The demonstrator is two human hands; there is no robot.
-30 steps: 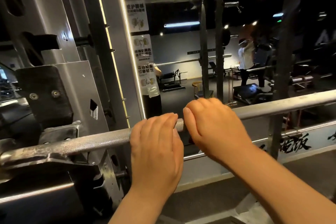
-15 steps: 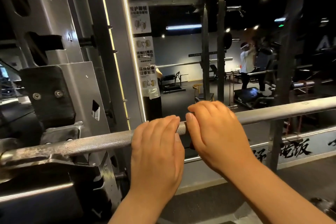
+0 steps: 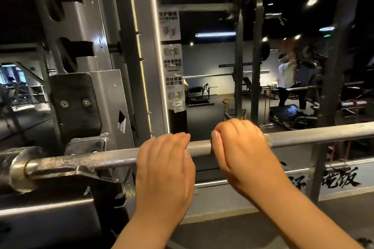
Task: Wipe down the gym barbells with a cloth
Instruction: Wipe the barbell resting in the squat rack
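Note:
A steel barbell (image 3: 315, 136) with a knurled shaft runs across the view, its left end resting in the rack's hook. My left hand (image 3: 165, 170) lies over the knurled part, fingers curled over the top of the bar. My right hand (image 3: 240, 151) grips the bar just to the right, fingers wrapped over it, thumb side toward the left hand. A short stretch of bar shows between the two hands. No cloth is in view.
The grey rack upright (image 3: 85, 79) with its black pad and hook stands at the left. A mirror (image 3: 212, 91) with stickers lies behind the bar, reflecting gym machines and a person. A dark post (image 3: 327, 107) crosses the bar at right.
The view has dropped and shifted left, so the bar's collar at the left end now shows. Both hands stay on the bar, with the gap between them a little wider.

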